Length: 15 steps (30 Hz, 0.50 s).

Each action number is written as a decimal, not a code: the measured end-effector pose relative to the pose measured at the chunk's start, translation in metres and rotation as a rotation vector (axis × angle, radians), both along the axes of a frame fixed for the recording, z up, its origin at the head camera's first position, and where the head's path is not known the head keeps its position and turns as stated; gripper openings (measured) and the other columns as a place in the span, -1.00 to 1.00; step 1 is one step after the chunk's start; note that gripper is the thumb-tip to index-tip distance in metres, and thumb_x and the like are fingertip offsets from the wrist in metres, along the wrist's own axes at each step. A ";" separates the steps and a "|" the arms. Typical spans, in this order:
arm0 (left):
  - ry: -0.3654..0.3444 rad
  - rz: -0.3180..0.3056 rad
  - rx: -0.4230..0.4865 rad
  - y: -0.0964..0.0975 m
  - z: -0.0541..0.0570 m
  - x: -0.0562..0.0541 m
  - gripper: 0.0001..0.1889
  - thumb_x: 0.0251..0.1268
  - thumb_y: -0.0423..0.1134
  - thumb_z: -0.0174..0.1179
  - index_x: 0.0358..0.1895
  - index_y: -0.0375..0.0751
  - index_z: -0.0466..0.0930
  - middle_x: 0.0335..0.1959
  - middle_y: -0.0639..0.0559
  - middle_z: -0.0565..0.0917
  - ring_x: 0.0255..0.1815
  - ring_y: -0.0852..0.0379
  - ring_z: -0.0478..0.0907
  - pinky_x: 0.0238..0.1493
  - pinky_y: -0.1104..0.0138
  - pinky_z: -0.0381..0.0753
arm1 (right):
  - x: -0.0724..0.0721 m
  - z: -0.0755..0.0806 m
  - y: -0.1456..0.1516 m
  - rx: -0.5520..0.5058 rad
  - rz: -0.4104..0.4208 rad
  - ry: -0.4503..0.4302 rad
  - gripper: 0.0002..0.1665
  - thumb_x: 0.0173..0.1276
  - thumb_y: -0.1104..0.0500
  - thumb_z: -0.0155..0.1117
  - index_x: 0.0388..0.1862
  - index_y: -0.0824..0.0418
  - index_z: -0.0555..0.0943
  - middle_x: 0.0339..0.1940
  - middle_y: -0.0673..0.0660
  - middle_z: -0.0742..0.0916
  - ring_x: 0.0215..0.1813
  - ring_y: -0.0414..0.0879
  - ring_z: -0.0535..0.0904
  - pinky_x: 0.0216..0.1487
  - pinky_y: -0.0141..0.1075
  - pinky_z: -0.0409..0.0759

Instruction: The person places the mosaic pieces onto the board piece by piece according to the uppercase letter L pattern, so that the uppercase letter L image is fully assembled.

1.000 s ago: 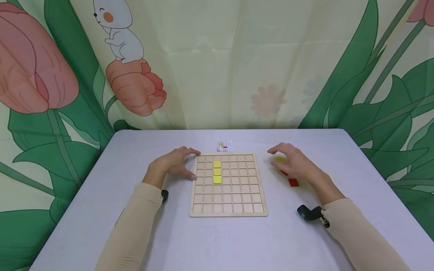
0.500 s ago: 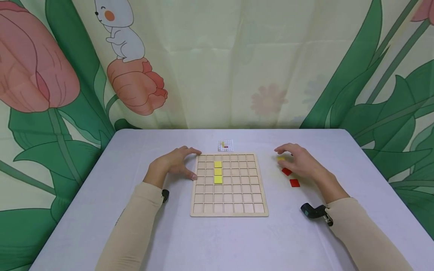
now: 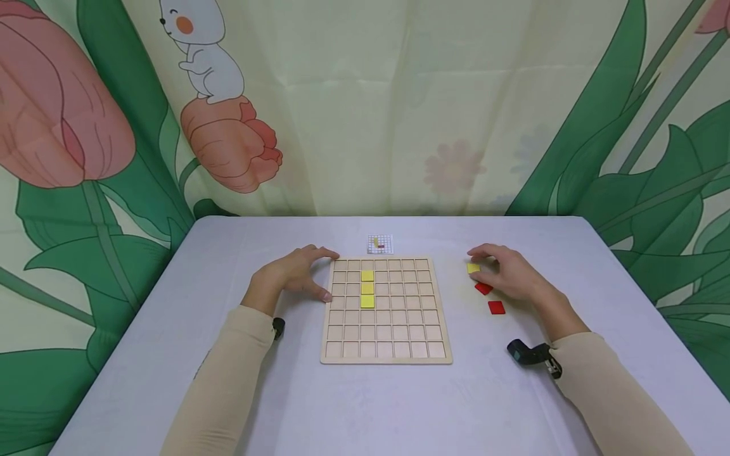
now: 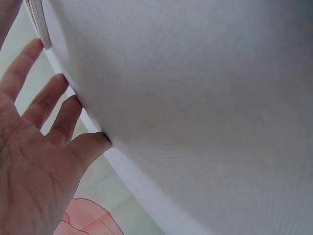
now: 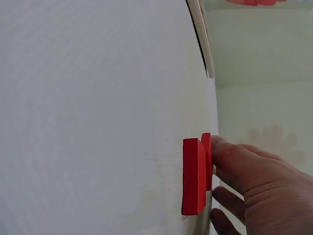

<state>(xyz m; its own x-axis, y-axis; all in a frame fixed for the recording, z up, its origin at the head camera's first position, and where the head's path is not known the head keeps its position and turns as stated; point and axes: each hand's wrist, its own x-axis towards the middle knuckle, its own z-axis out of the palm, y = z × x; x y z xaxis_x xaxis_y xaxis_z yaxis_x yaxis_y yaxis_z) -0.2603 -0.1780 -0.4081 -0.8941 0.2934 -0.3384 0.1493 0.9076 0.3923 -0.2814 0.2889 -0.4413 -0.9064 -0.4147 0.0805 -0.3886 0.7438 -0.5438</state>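
Touching the wooden grid board (image 3: 392,333)'s left edge, your left hand (image 3: 292,272) spreads thumb and fingers; your right hand (image 3: 506,272) has its fingertips apart at the loose yellow tile (image 3: 473,268), right of the board.

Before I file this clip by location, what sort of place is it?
Probably an indoor tabletop activity spot, perhaps staged for recording: a white table, a flower-printed backdrop behind it, and a wooden grid board holding three yellow tiles.

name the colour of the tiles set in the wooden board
Yellow: all three tiles, best seen in the head view.
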 end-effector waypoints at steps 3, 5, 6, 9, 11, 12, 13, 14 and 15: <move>0.001 -0.003 -0.006 0.000 0.000 -0.001 0.08 -0.18 0.22 0.65 0.54 0.35 0.29 0.58 -0.11 0.21 0.57 -0.21 0.18 0.42 -0.25 0.33 | 0.000 -0.004 0.002 -0.014 -0.013 0.005 -0.50 0.38 0.16 0.45 0.26 0.20 0.57 0.09 0.21 0.74 0.26 0.19 0.54 0.35 0.19 0.45; 0.002 -0.003 -0.009 0.000 -0.001 -0.001 0.08 -0.18 0.23 0.65 0.54 0.35 0.29 0.58 -0.11 0.22 0.57 -0.21 0.18 0.42 -0.24 0.33 | 0.000 -0.005 0.002 -0.020 -0.016 0.013 -0.51 0.38 0.17 0.45 0.25 0.19 0.58 0.06 0.20 0.74 0.23 0.19 0.55 0.34 0.18 0.45; 0.003 -0.004 -0.010 -0.001 -0.002 -0.001 0.08 -0.19 0.23 0.65 0.54 0.34 0.29 0.58 -0.12 0.22 0.57 -0.21 0.18 0.41 -0.25 0.33 | -0.001 -0.005 0.001 -0.021 -0.018 0.014 -0.52 0.38 0.17 0.45 0.24 0.19 0.59 0.04 0.19 0.74 0.21 0.18 0.55 0.33 0.18 0.46; 0.004 -0.004 -0.006 -0.001 -0.002 -0.001 0.08 -0.19 0.22 0.65 0.54 0.35 0.29 0.59 -0.11 0.22 0.57 -0.20 0.18 0.42 -0.24 0.32 | -0.001 -0.006 0.000 -0.019 -0.023 0.009 -0.54 0.40 0.17 0.43 0.23 0.18 0.59 -0.01 0.17 0.73 0.17 0.16 0.55 0.33 0.17 0.46; 0.006 -0.006 -0.003 -0.002 -0.003 -0.002 0.08 -0.19 0.22 0.65 0.53 0.35 0.30 0.59 -0.11 0.22 0.58 -0.21 0.17 0.43 -0.24 0.32 | 0.000 -0.005 -0.001 -0.014 -0.027 0.005 -0.56 0.40 0.18 0.42 0.23 0.17 0.60 -0.02 0.16 0.72 0.15 0.15 0.55 0.32 0.16 0.46; 0.007 -0.008 -0.001 -0.002 -0.003 -0.002 0.08 -0.19 0.22 0.65 0.54 0.35 0.30 0.58 -0.11 0.22 0.57 -0.21 0.17 0.43 -0.24 0.32 | 0.000 -0.005 -0.001 -0.010 -0.027 0.006 -0.57 0.41 0.18 0.42 0.23 0.17 0.60 -0.03 0.16 0.72 0.15 0.14 0.55 0.32 0.15 0.47; 0.005 -0.007 -0.001 -0.002 -0.003 -0.002 0.08 -0.19 0.22 0.65 0.54 0.35 0.29 0.59 -0.11 0.22 0.58 -0.20 0.17 0.43 -0.24 0.32 | 0.000 -0.004 -0.002 -0.010 -0.024 0.007 -0.57 0.41 0.19 0.41 0.22 0.17 0.60 -0.02 0.16 0.72 0.15 0.14 0.56 0.31 0.15 0.47; 0.005 -0.009 -0.002 -0.002 -0.003 -0.002 0.08 -0.18 0.22 0.65 0.54 0.35 0.29 0.59 -0.11 0.21 0.58 -0.21 0.17 0.43 -0.24 0.32 | 0.001 -0.004 -0.003 -0.009 -0.021 0.010 -0.58 0.42 0.19 0.41 0.22 0.17 0.60 -0.02 0.15 0.72 0.15 0.13 0.56 0.31 0.14 0.48; 0.005 -0.009 -0.003 -0.002 -0.003 -0.002 0.08 -0.18 0.22 0.65 0.54 0.35 0.29 0.59 -0.11 0.21 0.58 -0.21 0.17 0.43 -0.24 0.31 | 0.002 -0.003 -0.003 -0.009 -0.015 0.014 -0.58 0.42 0.19 0.40 0.22 0.17 0.60 -0.01 0.16 0.72 0.15 0.13 0.56 0.31 0.15 0.48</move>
